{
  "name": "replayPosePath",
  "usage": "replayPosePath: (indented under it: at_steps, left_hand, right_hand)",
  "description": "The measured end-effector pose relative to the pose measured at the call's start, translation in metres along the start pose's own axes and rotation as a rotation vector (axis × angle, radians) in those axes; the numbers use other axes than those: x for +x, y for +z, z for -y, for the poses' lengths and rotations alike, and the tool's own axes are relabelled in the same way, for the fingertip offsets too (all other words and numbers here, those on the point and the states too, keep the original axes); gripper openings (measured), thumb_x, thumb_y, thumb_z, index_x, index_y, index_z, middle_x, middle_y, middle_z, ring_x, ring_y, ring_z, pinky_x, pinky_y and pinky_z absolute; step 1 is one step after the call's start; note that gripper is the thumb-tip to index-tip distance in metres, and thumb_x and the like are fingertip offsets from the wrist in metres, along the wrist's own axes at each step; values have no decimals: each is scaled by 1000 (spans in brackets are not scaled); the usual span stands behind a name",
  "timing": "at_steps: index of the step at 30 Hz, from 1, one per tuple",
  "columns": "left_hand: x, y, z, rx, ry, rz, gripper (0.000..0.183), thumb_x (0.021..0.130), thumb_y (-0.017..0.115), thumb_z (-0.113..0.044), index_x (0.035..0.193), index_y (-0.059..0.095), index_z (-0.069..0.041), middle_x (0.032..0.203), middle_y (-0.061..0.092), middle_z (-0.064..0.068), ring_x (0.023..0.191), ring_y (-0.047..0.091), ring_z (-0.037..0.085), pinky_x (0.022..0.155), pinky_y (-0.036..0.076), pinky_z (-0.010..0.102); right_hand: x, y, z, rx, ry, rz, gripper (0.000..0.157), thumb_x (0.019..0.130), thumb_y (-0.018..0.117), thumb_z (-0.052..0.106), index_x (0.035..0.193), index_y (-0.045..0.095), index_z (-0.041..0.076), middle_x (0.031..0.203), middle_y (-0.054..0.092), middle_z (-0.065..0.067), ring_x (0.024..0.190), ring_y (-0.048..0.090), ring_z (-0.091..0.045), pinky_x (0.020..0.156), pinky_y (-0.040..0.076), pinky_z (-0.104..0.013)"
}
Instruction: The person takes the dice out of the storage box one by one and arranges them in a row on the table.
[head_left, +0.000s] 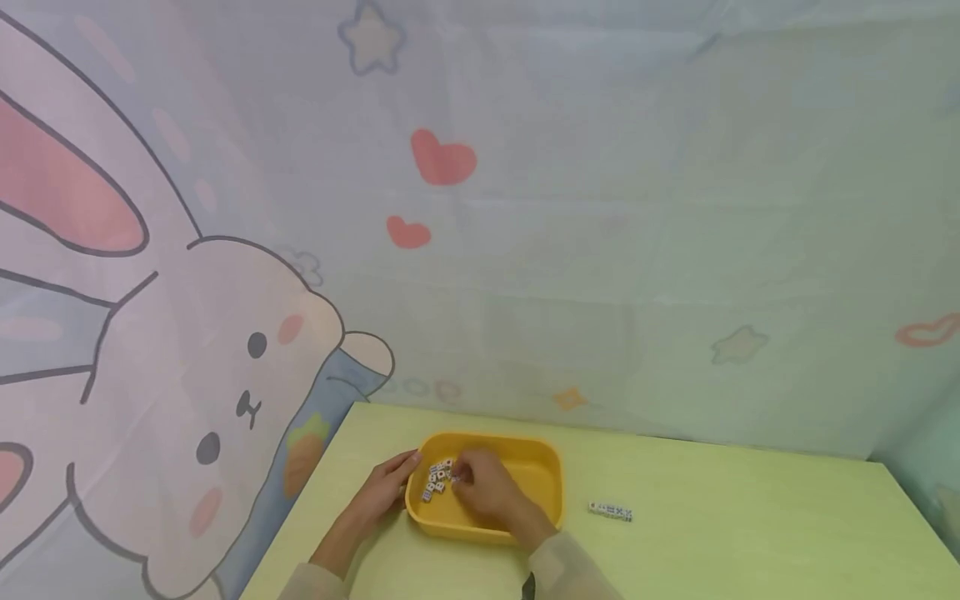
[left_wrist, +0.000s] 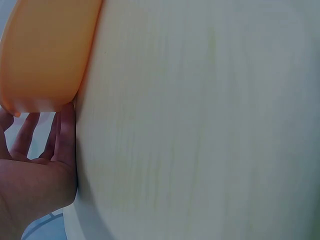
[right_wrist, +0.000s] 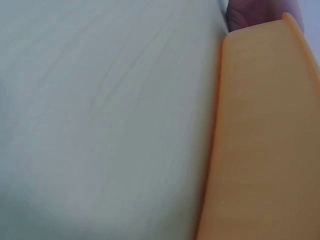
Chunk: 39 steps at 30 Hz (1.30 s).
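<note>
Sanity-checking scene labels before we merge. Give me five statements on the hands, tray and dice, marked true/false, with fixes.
1. The left hand touches the yellow tray at its left end. True.
2. The right hand is outside the tray. False: it reaches inside.
3. A row of white dice lies on the table, right of the tray. True.
4. The loose dice are at the tray's right end. False: they are towards its left end.
5. The tray is upside down. False: its open side faces up.

Tray (left_wrist: 47, 55) cropped in wrist views
</note>
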<state>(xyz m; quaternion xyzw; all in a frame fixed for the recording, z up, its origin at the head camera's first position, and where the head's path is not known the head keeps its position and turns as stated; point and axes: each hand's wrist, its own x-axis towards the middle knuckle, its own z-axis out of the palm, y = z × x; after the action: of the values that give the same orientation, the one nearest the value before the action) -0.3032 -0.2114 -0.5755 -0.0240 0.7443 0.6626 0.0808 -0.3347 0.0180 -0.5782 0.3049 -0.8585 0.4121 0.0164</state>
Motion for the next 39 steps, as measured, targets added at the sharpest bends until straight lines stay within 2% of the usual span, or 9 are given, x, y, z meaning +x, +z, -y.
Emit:
replayPosePath:
  at_steps: [3,5,9,12,19,23,27,33,39]
  left_hand:
    - [-2,-1,2,-1,-7,0,72,107,60,-49,155,48,3,149,57,24,133,57,33,93,58,36]
    - [-2,-1,2,-9,-3,4,71,108,59,-49,156,48,3,149,57,24,132,57,33,95,58,37]
    - [-2,-1,0,-18,8,17,73,108,59,-49,156,47,3,149,56,25,133,57,35,98,58,39]
    - [-2,-2,1,-17,13,19,75,108,59,-50,157,45,4,151,54,27,134,57,36,97,58,39]
    - [-3,1,3,-31,11,41,73,109,56,-49,158,44,4,154,52,27,136,56,35,97,58,37]
    - [-2,0,3,-31,10,19,73,108,58,-49,158,44,4,155,51,27,136,55,36,98,57,37]
    - [-1,1,2,-24,5,14,75,107,59,-50,157,45,4,154,52,27,136,56,36,98,57,36]
    - [-2,0,2,-28,-1,19,72,108,59,-49,156,47,3,152,54,27,130,60,33,94,59,37]
    - [-4,-3,0,-32,4,31,70,109,58,-48,156,47,2,150,56,26,129,61,32,94,59,36]
  right_hand:
    - [1,-3,5,102,5,23,6,95,73,3,101,71,3,92,68,1,86,60,-9,81,55,-29]
    - [0,-9,8,128,6,37,6,98,72,6,104,72,4,95,68,3,87,61,-8,82,55,-29]
    - [-10,-36,15,129,21,84,6,101,71,11,106,71,8,98,68,6,91,62,-10,84,55,-30]
    - [-22,-59,14,100,-2,110,4,103,70,11,106,70,9,99,67,6,92,62,-11,84,55,-31]
    - [-59,-117,-15,11,-96,17,5,100,75,11,105,74,11,96,70,8,87,65,-8,76,58,-27]
    - [-83,-147,-31,2,-74,-9,6,101,74,11,107,75,12,98,71,8,87,65,-8,74,59,-28]
    - [-118,-169,-52,-41,-1,-43,8,99,75,10,107,73,12,97,71,7,86,65,-7,74,59,-27]
    - [-166,-184,-84,-105,47,-98,12,95,79,3,104,72,6,94,71,-2,84,64,-6,70,58,-25]
    - [-191,-182,-102,-109,135,-82,16,90,80,-2,101,71,7,93,70,1,84,64,-6,72,59,-24]
